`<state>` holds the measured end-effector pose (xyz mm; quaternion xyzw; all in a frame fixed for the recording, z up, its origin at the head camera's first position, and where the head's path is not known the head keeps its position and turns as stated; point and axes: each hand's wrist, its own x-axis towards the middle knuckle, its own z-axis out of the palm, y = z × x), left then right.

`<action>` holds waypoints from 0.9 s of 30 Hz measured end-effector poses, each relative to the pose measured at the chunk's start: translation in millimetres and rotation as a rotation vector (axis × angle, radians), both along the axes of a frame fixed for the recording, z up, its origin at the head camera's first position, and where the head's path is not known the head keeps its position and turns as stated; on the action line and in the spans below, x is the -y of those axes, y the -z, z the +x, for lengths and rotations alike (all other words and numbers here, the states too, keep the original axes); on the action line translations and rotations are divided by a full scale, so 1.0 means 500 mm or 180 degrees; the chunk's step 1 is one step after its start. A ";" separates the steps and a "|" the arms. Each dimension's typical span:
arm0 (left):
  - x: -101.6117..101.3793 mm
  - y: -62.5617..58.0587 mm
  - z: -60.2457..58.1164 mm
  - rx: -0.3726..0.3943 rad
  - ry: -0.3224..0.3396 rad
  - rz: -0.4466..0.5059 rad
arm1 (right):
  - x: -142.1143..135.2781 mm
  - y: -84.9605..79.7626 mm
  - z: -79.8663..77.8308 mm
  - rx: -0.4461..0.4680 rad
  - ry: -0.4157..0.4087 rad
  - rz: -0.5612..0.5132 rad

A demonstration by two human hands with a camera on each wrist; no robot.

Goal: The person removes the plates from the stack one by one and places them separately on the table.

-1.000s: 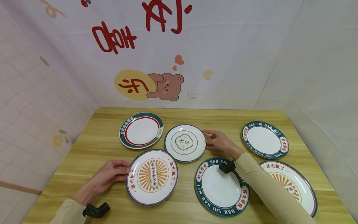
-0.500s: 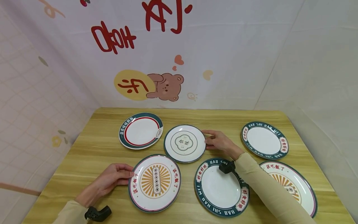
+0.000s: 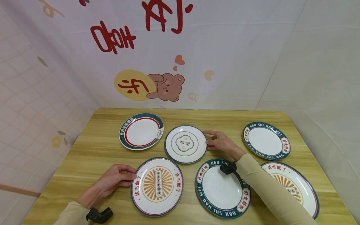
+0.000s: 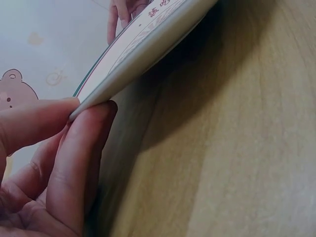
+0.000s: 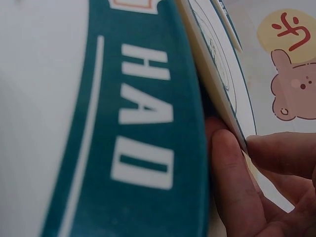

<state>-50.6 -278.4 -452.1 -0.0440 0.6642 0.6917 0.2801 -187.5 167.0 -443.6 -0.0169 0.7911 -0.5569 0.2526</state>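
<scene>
My left hand (image 3: 115, 179) pinches the left rim of a white plate with an orange sunburst (image 3: 157, 204). In the left wrist view the thumb and fingers (image 4: 74, 163) close on the rim of this sunburst plate (image 4: 133, 54), one side on top and the other beneath. At the middle of the table my right hand (image 3: 220, 143) pinches the right edge of a small white plate with a green flower-shaped emblem (image 3: 172, 143). The right wrist view has its rim (image 5: 237, 118) between thumb and fingertips, behind the near green-rimmed plate (image 5: 148, 207).
A green-rimmed plate with a red ring (image 3: 140, 132) lies back left. Another green-rimmed plate (image 3: 222, 190) lies under my right wrist. At the right are a smaller green-rimmed plate (image 3: 265, 139) and a second sunburst plate (image 3: 305, 193), partly behind my sleeve. A printed cloth (image 3: 225, 47) hangs behind the table.
The sunburst plate in my left hand has moved toward me and slightly right, away from the small emblem plate. My right hand and its plate have stayed nearly in place.
</scene>
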 end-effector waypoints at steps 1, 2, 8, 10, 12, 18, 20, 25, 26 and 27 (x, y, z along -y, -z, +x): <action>0.000 0.000 0.000 -0.0008 0.0004 -0.0012 | 0.000 0.000 0.000 -0.0009 -0.0008 -0.0013; -0.001 0.000 0.000 -0.0011 0.0007 -0.0022 | -0.001 0.000 0.000 -0.0017 -0.0016 -0.0019; -0.003 0.000 0.000 -0.0042 0.0013 -0.0045 | -0.003 -0.001 0.002 -0.0038 -0.0031 -0.0056; -0.003 0.001 0.001 -0.0076 0.0020 -0.0073 | -0.003 0.000 0.001 -0.0030 -0.0029 -0.0069; -0.004 0.003 0.003 -0.0143 0.0035 -0.0158 | -0.003 0.000 0.001 -0.0015 -0.0026 -0.0082; -0.012 -0.002 0.008 -0.0370 0.0052 -0.0724 | -0.001 0.001 0.003 -0.0043 -0.0031 -0.0044; -0.015 -0.009 0.010 -0.0450 0.0068 -0.0960 | 0.000 0.001 0.004 -0.0041 -0.0020 -0.0026; -0.028 -0.027 0.013 -0.0761 -0.0025 -0.1520 | 0.003 0.002 0.005 -0.0015 0.0006 0.0005; -0.031 -0.031 0.013 -0.0854 -0.0069 -0.1653 | 0.004 0.002 0.005 -0.0009 0.0016 0.0007; -0.035 -0.035 0.011 -0.0966 -0.0118 -0.1806 | 0.004 0.002 0.005 -0.0006 0.0022 0.0005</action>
